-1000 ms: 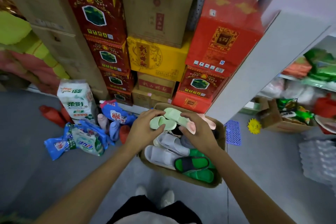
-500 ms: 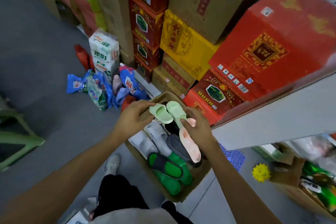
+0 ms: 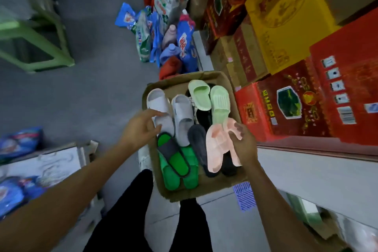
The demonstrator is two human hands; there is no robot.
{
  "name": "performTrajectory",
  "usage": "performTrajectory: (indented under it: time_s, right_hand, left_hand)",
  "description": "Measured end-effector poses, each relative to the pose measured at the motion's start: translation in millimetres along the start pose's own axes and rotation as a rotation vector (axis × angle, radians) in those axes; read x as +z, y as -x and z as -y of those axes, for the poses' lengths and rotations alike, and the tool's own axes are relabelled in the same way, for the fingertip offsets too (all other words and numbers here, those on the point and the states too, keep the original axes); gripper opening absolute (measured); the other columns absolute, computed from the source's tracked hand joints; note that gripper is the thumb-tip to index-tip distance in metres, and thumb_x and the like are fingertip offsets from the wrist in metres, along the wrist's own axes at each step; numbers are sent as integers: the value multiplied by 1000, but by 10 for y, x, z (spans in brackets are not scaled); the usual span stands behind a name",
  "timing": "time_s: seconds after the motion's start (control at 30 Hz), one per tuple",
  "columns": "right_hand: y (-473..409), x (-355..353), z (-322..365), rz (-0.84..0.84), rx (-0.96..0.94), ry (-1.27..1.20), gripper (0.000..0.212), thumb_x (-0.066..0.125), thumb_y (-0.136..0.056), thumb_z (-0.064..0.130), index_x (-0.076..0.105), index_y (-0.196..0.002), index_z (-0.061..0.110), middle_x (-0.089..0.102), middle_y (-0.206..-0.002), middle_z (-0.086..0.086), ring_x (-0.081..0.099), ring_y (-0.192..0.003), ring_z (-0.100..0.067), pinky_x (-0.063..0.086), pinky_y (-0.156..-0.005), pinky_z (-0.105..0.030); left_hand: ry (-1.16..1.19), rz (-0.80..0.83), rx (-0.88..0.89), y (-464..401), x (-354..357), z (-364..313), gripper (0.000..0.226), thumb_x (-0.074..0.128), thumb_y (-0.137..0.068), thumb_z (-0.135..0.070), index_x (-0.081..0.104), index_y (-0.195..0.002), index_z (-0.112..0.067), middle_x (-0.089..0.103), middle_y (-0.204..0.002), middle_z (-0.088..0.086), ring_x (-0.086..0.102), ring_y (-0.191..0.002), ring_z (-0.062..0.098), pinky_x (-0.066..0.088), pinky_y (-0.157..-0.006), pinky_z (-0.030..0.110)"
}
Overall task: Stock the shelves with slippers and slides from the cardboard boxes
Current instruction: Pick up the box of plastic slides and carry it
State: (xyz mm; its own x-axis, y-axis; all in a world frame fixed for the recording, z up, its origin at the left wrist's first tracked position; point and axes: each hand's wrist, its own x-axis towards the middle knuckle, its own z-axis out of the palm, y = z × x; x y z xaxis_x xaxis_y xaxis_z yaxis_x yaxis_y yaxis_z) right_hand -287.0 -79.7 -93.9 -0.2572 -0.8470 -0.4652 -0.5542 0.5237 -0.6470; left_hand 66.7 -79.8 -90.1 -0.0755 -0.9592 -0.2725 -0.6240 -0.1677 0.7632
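Observation:
An open cardboard box (image 3: 222, 80) on the floor holds several slides. Two pale green slides (image 3: 218, 102) lie at its far end, two white slides (image 3: 182, 116) to their left, a bright green pair (image 3: 180, 172) with dark straps at the near end, and dark grey ones (image 3: 199, 143) in the middle. My right hand (image 3: 243, 145) grips a pair of pink slides (image 3: 216, 145) over the box's right side. My left hand (image 3: 141, 129) hovers over the box's left edge beside the white slides, fingers loosely spread, holding nothing.
Red and yellow cartons (image 3: 286, 32) are stacked to the right of the box. A white shelf board (image 3: 317, 174) runs along the right. Detergent bags and bottles (image 3: 161, 32) lie on the grey floor beyond the box. A green stool (image 3: 34, 32) stands at left. My legs (image 3: 147, 217) are below.
My left hand has let go of the pale green slides, which now lie in the box, and has moved left. My right hand keeps the pink slides. The view has tilted down.

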Motion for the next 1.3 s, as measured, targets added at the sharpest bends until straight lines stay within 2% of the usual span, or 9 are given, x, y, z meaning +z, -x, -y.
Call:
performTrajectory:
  time_s: [0.1,0.23,0.47,0.57,0.8,1.03,1.17,1.23,1.3]
  right_hand:
    - [-318,167,-342,26,41,-45,36,68,-92,13,61,-127,10,62,-132,-5,56,-123,-24,43,-102,-33]
    - [-686,355,-718,40,-14,-18,39,68,-92,15,60,-130,12,62,-133,-5,56,-122,-22,44,-106,-40]
    - [-1230,396,-1465,4,-138,109,38,59,-92,29,55,-130,31,61,-123,3,57,-115,-20,47,-101,-45]
    - [-1348,364,-1608,-65,-144,111,43,58,-97,23,51,-139,21,54,-139,1,49,-129,-17,41,-110,-40]
    - [-1493,514,-1670,-106,-47,-41,49,57,-98,24,45,-146,22,50,-147,4,47,-131,-8,41,-107,-28]
    - [-1765,637,-1707,-66,8,-11,48,53,-97,33,46,-144,23,58,-139,0,57,-125,-21,44,-109,-48]
    - [-1854,775,-1743,36,-88,82,44,49,-103,27,47,-145,14,57,-141,-4,50,-122,-8,39,-106,-30]
    - [-1865,861,-1772,45,-126,89,44,52,-102,34,51,-141,12,62,-131,-2,54,-118,-10,43,-101,-31]
    - [-1869,910,-1783,51,-154,87,38,55,-101,30,54,-133,9,64,-112,4,54,-106,-9,42,-93,-28]
  left_hand:
    - [-27,-44,-105,132,374,386,36,60,-83,-41,66,-118,-32,68,-118,-2,62,-109,21,51,-91,38]
    - [-22,-187,-245,243,936,818,35,61,-86,-32,66,-118,-21,67,-118,3,62,-109,23,46,-89,31]
    - [197,-376,-593,304,1880,1708,63,68,-93,-27,40,-148,-20,54,-142,3,60,-117,23,52,-97,44]
    - [243,-353,-695,174,2121,1876,60,64,-97,-32,38,-149,-19,58,-141,10,63,-117,34,52,-98,49]
    - [171,-413,-742,22,2178,2059,51,56,-102,-21,44,-147,0,51,-146,20,50,-134,37,39,-110,42]
    - [135,-436,-741,56,1798,2289,46,60,-99,-23,52,-139,-1,59,-137,23,56,-126,39,42,-106,46]
    - [149,-405,-758,80,1701,2385,50,61,-99,-25,49,-140,0,58,-137,23,55,-127,37,41,-109,48]
    - [142,-423,-750,108,1725,2442,55,62,-96,-39,51,-140,-7,61,-136,19,58,-124,35,44,-109,50]
    - [142,-437,-724,122,1739,2422,47,60,-94,-46,54,-133,-19,67,-127,11,65,-115,30,49,-103,51]
